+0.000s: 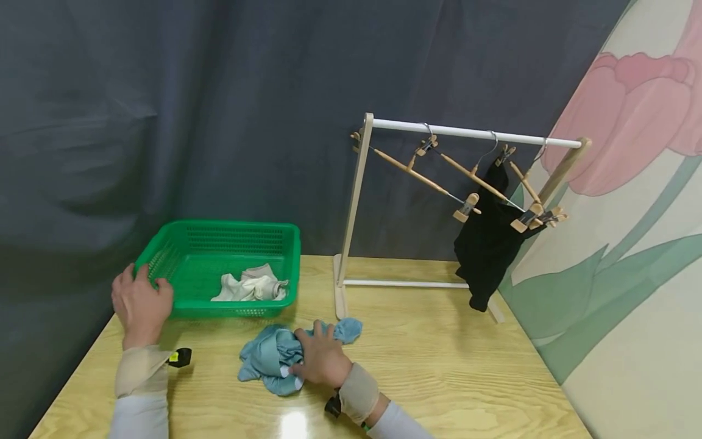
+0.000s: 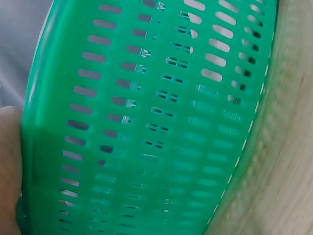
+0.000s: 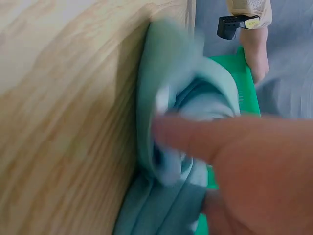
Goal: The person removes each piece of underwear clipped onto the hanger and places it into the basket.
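Observation:
My left hand (image 1: 142, 302) grips the near left corner of a green plastic basket (image 1: 298, 268); its fingers reach over the rim. The left wrist view has the slotted basket wall (image 2: 146, 122) filling most of it. A crumpled white and beige cloth (image 1: 252, 285) lies inside the basket. On the table in front, my right hand (image 1: 323, 356) holds a bunched blue-green garment (image 1: 269, 353), fingers on top of it. In the right wrist view the thumb presses into a fold of the garment (image 3: 146, 200); blur and the hand hide the exact hold.
A small wooden rack (image 1: 353, 207) with a white rail stands at the back right. Several clip hangers (image 1: 411, 172) hang on it, and a black garment (image 1: 485, 250) is clipped at its right side. A dark curtain (image 1: 263, 110) backs the wooden table (image 1: 439, 366).

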A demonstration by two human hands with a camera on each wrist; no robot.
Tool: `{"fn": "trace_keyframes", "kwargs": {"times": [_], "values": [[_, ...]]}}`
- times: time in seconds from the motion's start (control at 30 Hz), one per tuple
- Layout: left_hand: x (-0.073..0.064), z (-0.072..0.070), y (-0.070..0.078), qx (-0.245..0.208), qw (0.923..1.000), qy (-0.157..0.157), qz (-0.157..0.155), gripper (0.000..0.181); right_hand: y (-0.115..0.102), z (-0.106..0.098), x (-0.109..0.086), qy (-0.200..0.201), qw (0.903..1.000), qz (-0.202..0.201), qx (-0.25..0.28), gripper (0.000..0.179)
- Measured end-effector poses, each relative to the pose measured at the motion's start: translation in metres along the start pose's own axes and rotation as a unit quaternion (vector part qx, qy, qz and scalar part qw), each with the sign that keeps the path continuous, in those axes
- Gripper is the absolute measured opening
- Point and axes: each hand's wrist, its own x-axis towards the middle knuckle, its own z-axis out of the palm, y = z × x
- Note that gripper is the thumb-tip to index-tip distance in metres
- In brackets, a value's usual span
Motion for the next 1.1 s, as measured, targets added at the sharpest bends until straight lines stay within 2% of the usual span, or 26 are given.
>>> {"fn": "trace_keyframes", "kwargs": {"times": [0.1, 0.2, 0.37, 0.53, 0.77, 0.87, 0.93, 1.1], "values": [[-0.002, -0.002, -0.003, 0.012, 0.9995, -0.001, -0.029, 0.050, -0.001, 0.001, 0.001, -0.001, 0.9999, -0.016, -0.001, 0.053], [-0.003, -0.002, -0.007, 0.008, 0.9985, 0.007, -0.054, 0.051, -0.002, 0.004, 0.003, 0.002, 0.9994, -0.032, -0.013, 0.042], [-0.005, -0.003, -0.013, -0.012, 0.9956, -0.012, -0.092, 0.059, -0.004, 0.008, 0.006, 0.008, 0.9984, -0.048, -0.027, 0.031], [-0.008, -0.001, -0.016, -0.046, 0.9956, 0.019, -0.079, 0.058, -0.005, 0.014, 0.004, 0.029, 0.9970, -0.069, -0.019, 0.025], [-0.009, 0.003, -0.016, -0.062, 0.9943, 0.059, -0.064, 0.054, 0.000, 0.017, 0.006, 0.041, 0.9944, -0.096, -0.009, 0.018], [-0.008, 0.005, -0.016, -0.069, 0.9936, 0.063, -0.064, 0.054, 0.006, 0.015, 0.011, 0.038, 0.9936, -0.104, 0.021, 0.014], [-0.006, 0.006, -0.016, -0.072, 0.9934, 0.063, -0.064, 0.053, 0.013, 0.011, 0.015, 0.031, 0.9908, -0.104, 0.081, 0.013], [-0.003, 0.007, -0.013, -0.073, 0.9932, 0.051, -0.075, 0.053, 0.031, -0.001, 0.024, 0.031, 0.9736, -0.110, 0.198, 0.016]]}}
